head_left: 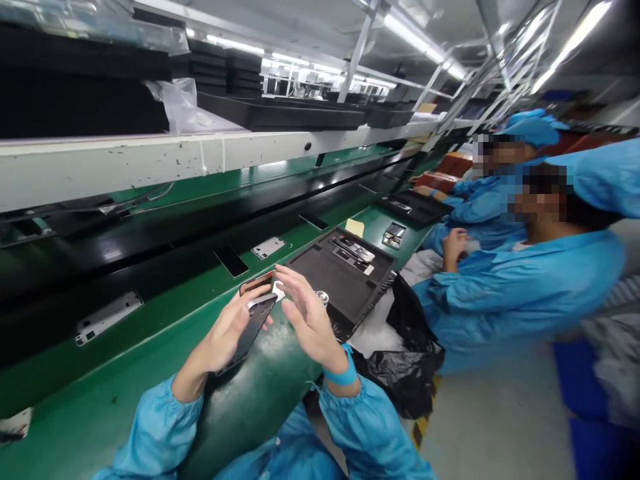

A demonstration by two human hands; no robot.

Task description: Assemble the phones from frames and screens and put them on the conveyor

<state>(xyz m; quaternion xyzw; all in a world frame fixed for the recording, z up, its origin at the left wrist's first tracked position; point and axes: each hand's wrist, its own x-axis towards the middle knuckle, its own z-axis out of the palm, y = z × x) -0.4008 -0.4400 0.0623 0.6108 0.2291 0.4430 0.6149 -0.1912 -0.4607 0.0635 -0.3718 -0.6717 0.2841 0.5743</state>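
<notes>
My left hand [223,339] grips a dark, flat phone-like panel [251,325] with a silvery top edge, held tilted over the rounded edge of the green bench [150,347]. My right hand [307,315] hovers just right of the panel, fingers spread, fingertips close to its top end. A blue band circles my right wrist. Behind the panel lies a second dark phone-like piece [255,283] on the bench.
A black tray [345,270] with small parts sits right of my hands. Silver back plates [269,247] [107,317] lie along the dark belt [165,253]. Two people in blue coats [520,287] sit to the right. A black bag [407,353] hangs below.
</notes>
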